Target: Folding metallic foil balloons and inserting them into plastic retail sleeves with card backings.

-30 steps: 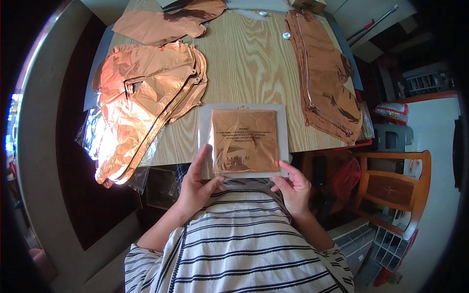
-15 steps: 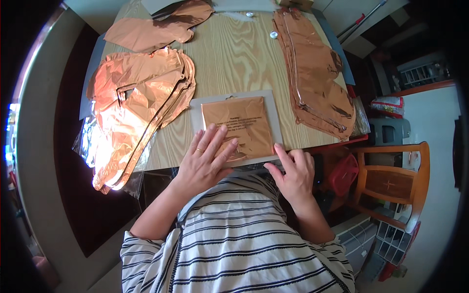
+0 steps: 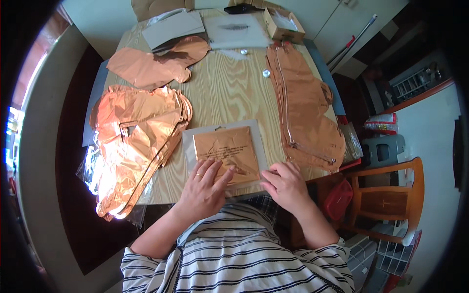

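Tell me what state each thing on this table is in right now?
Clear packet: flat on the table, folded copper foil inside.
Left hand: palm down, pressing the packet.
Right hand: resting at the packet's corner.
Foil balloons: deflated, stacked flat.
Cardboard box: open.
Wooden chair: unoccupied.

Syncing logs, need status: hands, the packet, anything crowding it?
Left hand flat on clear packet holding folded copper foil. Right hand curled at its lower right corner. Packet lies on wooden table. Foil balloon pile close left, another stack right.
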### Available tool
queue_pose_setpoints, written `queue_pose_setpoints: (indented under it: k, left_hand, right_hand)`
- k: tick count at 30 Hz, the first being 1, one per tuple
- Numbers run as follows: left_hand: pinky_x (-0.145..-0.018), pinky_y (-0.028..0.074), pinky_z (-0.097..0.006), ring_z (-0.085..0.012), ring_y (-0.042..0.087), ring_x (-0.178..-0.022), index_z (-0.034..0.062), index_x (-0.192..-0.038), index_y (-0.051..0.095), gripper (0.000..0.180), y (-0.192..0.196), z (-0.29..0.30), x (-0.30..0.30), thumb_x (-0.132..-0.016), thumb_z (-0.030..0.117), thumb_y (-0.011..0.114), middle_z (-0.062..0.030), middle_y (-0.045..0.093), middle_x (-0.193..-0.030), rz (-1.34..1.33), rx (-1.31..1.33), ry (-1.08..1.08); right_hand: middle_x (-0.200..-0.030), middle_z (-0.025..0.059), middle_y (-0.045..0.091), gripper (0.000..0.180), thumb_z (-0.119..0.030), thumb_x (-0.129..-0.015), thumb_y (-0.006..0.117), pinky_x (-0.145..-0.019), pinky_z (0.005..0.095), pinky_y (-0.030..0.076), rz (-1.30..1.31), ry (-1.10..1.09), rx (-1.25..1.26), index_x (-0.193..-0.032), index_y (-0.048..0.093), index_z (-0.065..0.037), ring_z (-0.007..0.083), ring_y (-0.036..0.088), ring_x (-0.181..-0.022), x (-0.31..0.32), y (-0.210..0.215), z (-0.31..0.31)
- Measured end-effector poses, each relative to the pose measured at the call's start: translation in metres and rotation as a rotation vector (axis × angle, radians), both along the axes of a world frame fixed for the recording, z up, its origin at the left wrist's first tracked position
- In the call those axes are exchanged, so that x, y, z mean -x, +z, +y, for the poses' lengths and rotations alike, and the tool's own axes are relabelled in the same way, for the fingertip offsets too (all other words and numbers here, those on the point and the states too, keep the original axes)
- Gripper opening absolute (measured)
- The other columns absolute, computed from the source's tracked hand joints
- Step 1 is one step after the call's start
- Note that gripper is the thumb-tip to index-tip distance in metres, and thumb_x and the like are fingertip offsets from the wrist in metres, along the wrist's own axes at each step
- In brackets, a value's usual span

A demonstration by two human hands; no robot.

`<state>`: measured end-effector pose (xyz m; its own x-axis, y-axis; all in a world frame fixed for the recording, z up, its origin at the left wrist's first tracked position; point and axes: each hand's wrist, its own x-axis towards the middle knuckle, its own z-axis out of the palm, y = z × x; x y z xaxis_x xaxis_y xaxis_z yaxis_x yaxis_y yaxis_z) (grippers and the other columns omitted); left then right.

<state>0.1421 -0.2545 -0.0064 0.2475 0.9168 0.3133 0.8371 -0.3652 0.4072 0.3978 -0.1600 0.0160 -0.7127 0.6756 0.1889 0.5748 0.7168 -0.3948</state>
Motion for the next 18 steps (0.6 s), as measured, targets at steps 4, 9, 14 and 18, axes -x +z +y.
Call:
queue_pose_setpoints:
  k: [4, 9, 14, 18]
  left_hand:
    - [-0.11, 0.037, -0.062, -0.0446, 0.05, -0.128, 0.0073, -0.131, 0.061, 0.061, -0.005, 0.004, 0.003, -0.071, 0.016, 0.067, -0.0226, 0.052, -0.132, -0.008, -0.009, -0.012]
    - [-0.112, 0.035, -0.062, -0.0448, 0.049, -0.13, 0.0083, -0.133, 0.061, 0.064, -0.004, 0.004, 0.003, -0.071, 0.018, 0.069, -0.0222, 0.052, -0.133, -0.042, 0.026, -0.026]
    - [-0.114, 0.034, -0.061, -0.0439, 0.047, -0.132, 0.0097, -0.135, 0.06, 0.064, -0.006, 0.004, 0.006, -0.073, 0.02, 0.071, -0.0213, 0.052, -0.135, -0.054, 0.085, -0.025]
    - [-0.115, 0.033, -0.061, -0.0425, 0.047, -0.134, 0.0096, -0.135, 0.06, 0.064, -0.004, 0.004, 0.008, -0.073, 0.021, 0.071, -0.0203, 0.052, -0.136, -0.059, 0.075, -0.032]
  right_hand:
    - [-0.092, 0.0119, 0.068, 0.021, -0.024, -0.085, 0.078, -0.076, 0.0405, 0.054, 0.101, 0.12, 0.275, -0.095, 0.075, -0.006, 0.0305, 0.067, -0.083, 0.005, 0.017, 0.073]
    - [-0.088, 0.0161, 0.07, 0.021, -0.016, -0.09, 0.069, -0.076, 0.0408, 0.054, 0.132, -0.323, 0.073, -0.105, 0.067, -0.002, 0.0307, 0.07, -0.083, 0.063, -0.012, 0.214]
    - [-0.094, 0.0171, 0.073, 0.023, -0.018, -0.088, 0.069, -0.078, 0.0462, 0.055, -0.089, -0.473, -0.124, -0.106, 0.066, -0.003, 0.0362, 0.071, -0.089, 0.123, -0.054, 0.332]
    - [-0.095, 0.0169, 0.074, 0.024, -0.018, -0.087, 0.068, -0.08, 0.0451, 0.056, 0.205, -0.38, -0.1, -0.106, 0.069, -0.003, 0.0354, 0.071, -0.089, 0.143, -0.058, 0.373]
